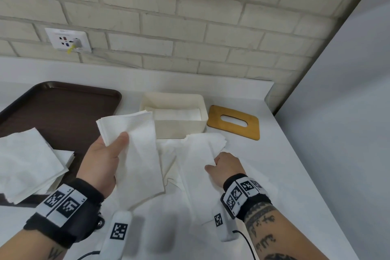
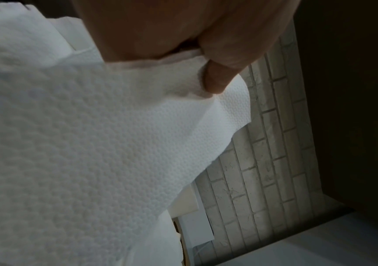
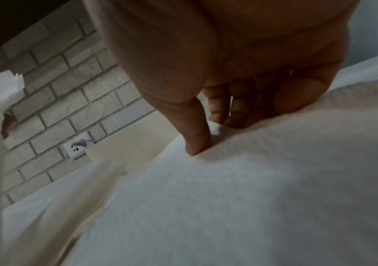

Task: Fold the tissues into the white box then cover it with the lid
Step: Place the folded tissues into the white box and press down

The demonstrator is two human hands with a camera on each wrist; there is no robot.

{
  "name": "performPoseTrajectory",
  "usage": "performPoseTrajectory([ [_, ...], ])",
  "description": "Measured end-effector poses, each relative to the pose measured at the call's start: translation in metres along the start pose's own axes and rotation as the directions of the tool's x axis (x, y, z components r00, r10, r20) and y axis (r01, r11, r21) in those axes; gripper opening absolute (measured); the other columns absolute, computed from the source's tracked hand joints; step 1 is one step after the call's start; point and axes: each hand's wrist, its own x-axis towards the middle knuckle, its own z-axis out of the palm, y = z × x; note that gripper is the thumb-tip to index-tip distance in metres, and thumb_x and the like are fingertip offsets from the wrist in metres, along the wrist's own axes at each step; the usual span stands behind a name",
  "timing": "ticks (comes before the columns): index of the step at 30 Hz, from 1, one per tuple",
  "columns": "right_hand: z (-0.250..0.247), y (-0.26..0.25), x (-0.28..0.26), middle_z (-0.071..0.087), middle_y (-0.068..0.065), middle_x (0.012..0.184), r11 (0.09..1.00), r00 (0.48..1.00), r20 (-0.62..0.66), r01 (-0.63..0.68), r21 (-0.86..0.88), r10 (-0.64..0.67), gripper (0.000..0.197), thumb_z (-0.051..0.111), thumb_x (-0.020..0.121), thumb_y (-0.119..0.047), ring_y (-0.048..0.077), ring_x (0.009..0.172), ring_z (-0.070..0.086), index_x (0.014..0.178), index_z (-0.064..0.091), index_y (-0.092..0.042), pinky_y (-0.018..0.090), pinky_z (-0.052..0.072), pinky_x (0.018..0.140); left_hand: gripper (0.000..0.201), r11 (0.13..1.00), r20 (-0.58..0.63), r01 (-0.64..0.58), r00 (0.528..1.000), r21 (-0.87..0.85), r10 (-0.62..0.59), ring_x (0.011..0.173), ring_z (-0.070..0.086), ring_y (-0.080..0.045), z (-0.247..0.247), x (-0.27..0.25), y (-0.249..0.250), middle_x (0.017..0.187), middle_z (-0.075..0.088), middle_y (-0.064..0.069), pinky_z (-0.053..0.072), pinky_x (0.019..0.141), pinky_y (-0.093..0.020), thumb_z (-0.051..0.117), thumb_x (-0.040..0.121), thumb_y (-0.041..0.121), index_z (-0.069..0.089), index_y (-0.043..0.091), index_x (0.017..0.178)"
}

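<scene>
Fingers of the left hand (image 1: pixel 103 160) pinch a folded tissue (image 1: pixel 137 154), long axis pointing toward the white box (image 1: pixel 179 126) just ahead; lid (image 1: pixel 233 121) lies right of it. Left wrist: thumb clamps paper. Right wrist: right hand (image 3: pixel 217 72) fingers curl onto another tissue (image 3: pixel 251 189) on the tabletop.

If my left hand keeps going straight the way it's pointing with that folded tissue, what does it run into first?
Most likely the white box. The left hand holds the folded tissue angled up and away toward the box's near left corner, and nothing shows between them. Depth is unclear, so the tissue may pass above the rim.
</scene>
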Motion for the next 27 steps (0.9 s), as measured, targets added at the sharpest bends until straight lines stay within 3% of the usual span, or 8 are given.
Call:
performPoseTrajectory([
  [2,-0.002,-0.001,0.000,0.062,0.000,0.109,1.000,1.000,-0.007,0.016,0.014,-0.016,0.023,0.060,0.093,-0.034,0.020,0.102,0.059,0.104,0.059,-0.015,0.029,0.046,0.089,0.013,1.000,0.004,-0.001,1.000,0.001,0.001,0.081,0.077,-0.018,0.001,-0.002,0.000,0.094,0.080,-0.001,0.055,0.073,-0.038,0.056,0.104,0.020,0.068,0.022,0.110],
  [4,-0.004,0.000,-0.001,0.057,-0.004,0.098,0.998,0.999,-0.033,0.045,0.054,-0.043,0.013,0.061,0.092,-0.031,0.018,0.092,0.055,0.091,0.053,-0.020,0.030,0.047,0.086,0.017,1.000,0.014,0.011,1.000,-0.014,-0.010,0.092,0.076,-0.025,0.002,-0.001,0.000,0.105,0.079,-0.006,0.056,0.079,-0.041,0.057,0.103,0.020,0.068,0.021,0.116],
  [7,-0.013,0.002,-0.006,0.057,-0.007,0.083,0.970,0.985,-0.140,0.129,0.207,-0.101,0.015,0.063,0.091,-0.029,0.012,0.076,0.055,0.083,0.052,-0.023,0.023,0.044,0.068,0.019,0.999,0.018,0.020,1.000,-0.035,-0.019,0.100,0.073,-0.031,0.006,-0.001,0.002,0.112,0.076,-0.011,0.057,0.083,-0.044,0.057,0.103,0.019,0.066,0.018,0.120],
  [9,-0.023,0.002,-0.013,0.057,-0.011,0.080,0.918,0.965,-0.208,0.221,0.329,-0.158,0.020,0.065,0.092,-0.026,0.005,0.073,0.053,0.079,0.050,-0.028,0.018,0.039,0.065,0.015,0.999,0.027,0.028,0.999,-0.045,-0.027,0.098,0.072,-0.033,0.010,-0.002,0.004,0.110,0.076,-0.013,0.057,0.084,-0.044,0.057,0.104,0.019,0.067,0.017,0.115],
  [13,-0.046,-0.002,-0.029,0.072,-0.008,0.088,0.788,0.936,-0.280,0.334,0.517,-0.213,0.006,0.064,0.094,-0.025,0.010,0.085,0.067,0.091,0.061,-0.029,0.030,0.053,0.082,0.015,0.997,0.057,0.039,0.998,-0.065,-0.035,0.091,0.072,-0.030,0.019,-0.003,0.006,0.104,0.076,-0.012,0.056,0.079,-0.042,0.054,0.105,0.020,0.068,0.017,0.109],
  [16,-0.062,-0.008,-0.041,0.076,-0.010,0.092,0.665,0.917,-0.322,0.393,0.635,-0.234,0.015,0.060,0.096,-0.015,0.008,0.086,0.072,0.094,0.066,-0.028,0.033,0.057,0.085,0.016,0.996,0.067,0.041,0.997,-0.080,-0.036,0.089,0.073,-0.030,0.025,-0.003,0.005,0.102,0.077,-0.012,0.057,0.078,-0.042,0.052,0.106,0.020,0.068,0.017,0.109],
  [23,-0.056,-0.032,-0.049,0.076,0.008,0.094,0.515,0.921,-0.321,0.390,0.763,-0.222,0.009,0.063,0.095,-0.022,0.035,0.095,0.070,0.091,0.070,-0.018,0.055,0.054,0.093,0.026,0.988,0.117,0.103,0.989,-0.115,-0.089,0.093,0.076,-0.030,0.044,-0.007,0.000,0.105,0.079,-0.012,0.057,0.076,-0.041,0.051,0.107,0.026,0.064,0.013,0.125],
  [27,-0.038,-0.045,-0.049,0.077,0.002,0.098,0.462,0.943,-0.230,0.319,0.828,-0.240,0.012,0.062,0.097,-0.018,0.025,0.096,0.073,0.096,0.073,-0.021,0.053,0.054,0.095,0.028,0.977,0.153,0.128,0.983,-0.168,-0.103,0.092,0.077,-0.026,0.052,-0.014,0.004,0.106,0.079,-0.010,0.056,0.078,-0.041,0.046,0.108,0.027,0.065,0.012,0.123],
])
